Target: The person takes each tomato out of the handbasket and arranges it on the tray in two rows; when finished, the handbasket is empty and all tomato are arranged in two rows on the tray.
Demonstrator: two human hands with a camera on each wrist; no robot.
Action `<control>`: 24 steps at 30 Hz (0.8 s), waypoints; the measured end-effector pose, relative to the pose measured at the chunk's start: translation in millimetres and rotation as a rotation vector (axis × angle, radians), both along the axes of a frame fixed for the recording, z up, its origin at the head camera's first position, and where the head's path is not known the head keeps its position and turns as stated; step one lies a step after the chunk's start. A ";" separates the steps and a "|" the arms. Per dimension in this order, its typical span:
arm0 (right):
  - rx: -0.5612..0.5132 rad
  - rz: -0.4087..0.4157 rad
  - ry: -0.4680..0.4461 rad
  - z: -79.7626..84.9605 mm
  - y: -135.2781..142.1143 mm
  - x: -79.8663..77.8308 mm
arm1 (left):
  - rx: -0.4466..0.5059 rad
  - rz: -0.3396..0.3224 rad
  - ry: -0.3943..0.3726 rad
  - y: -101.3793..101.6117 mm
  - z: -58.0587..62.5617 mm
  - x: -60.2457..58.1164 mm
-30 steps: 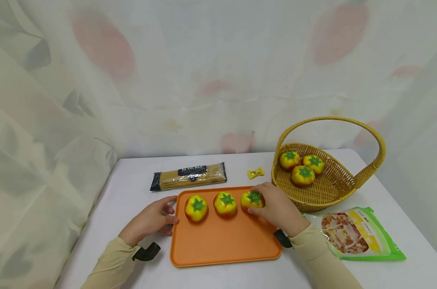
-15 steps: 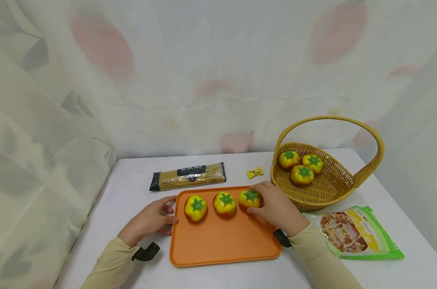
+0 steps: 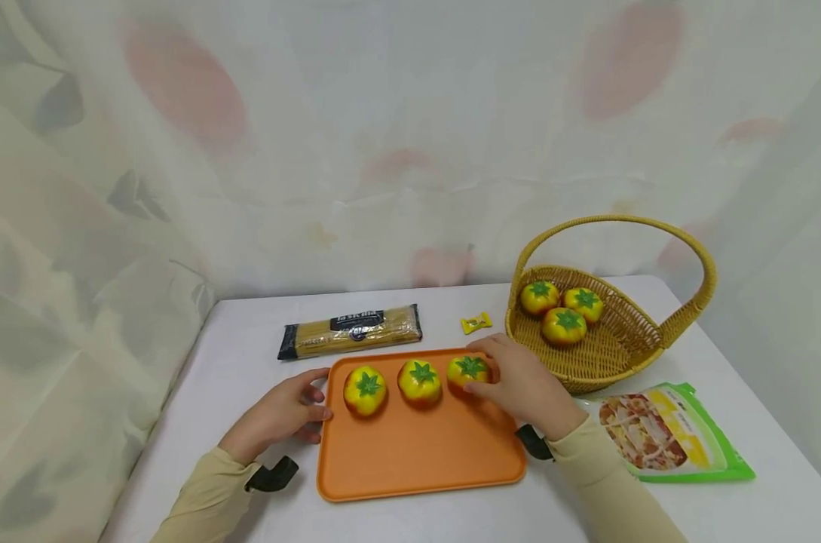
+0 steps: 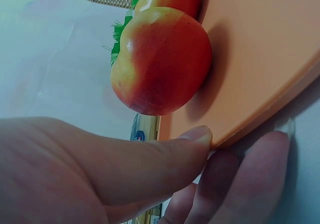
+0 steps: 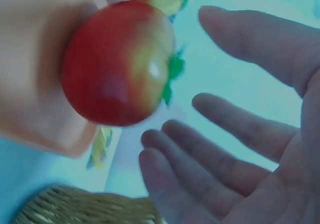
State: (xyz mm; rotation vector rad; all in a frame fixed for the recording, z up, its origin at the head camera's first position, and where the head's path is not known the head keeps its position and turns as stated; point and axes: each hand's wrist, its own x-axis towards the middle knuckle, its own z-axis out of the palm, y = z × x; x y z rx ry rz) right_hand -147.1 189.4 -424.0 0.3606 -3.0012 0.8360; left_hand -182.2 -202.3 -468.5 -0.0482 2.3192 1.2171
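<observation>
Three red-and-yellow artificial tomatoes with green star-shaped leaves stand in a row along the far side of an orange tray [image 3: 420, 460]. These are a left tomato [image 3: 366, 391], a middle tomato [image 3: 420, 384] and a right tomato [image 3: 467, 373]. My left hand [image 3: 277, 411] pinches the tray's left edge; in the left wrist view its thumb [image 4: 185, 154] lies at the rim, with fingers curled below. Beside the right tomato is my right hand [image 3: 528, 385]. The right wrist view shows its fingers [image 5: 215, 159] spread, with a gap between them and that tomato [image 5: 120, 64].
A wicker basket [image 3: 627, 354] with a tall handle holds three more tomatoes [image 3: 563, 326] at the back right. Behind the tray lie a pack of spaghetti [image 3: 349, 332] and a small yellow wrapped candy [image 3: 476, 323]. A green-edged food bag [image 3: 668, 430] lies at the right.
My right hand's fingers have loosened from the right tomato and drawn slightly away to the right. My left hand stays at the tray's edge. The head view has shifted slightly.
</observation>
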 end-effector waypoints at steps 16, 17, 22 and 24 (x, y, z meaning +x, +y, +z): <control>0.023 -0.044 0.169 11.7 96.8 0.5 | -0.004 -0.014 0.013 -2.1 -3.5 -2.1; 0.029 -0.050 0.166 11.4 104.4 -0.7 | 0.001 -0.012 0.012 -2.3 -3.7 -2.1; 0.055 -0.082 0.134 7.0 133.8 -10.0 | -0.002 -0.011 0.001 -1.7 -3.5 -3.2; 0.068 -0.090 0.132 4.7 141.6 -13.6 | 0.003 -0.005 -0.008 -0.9 -3.9 -4.0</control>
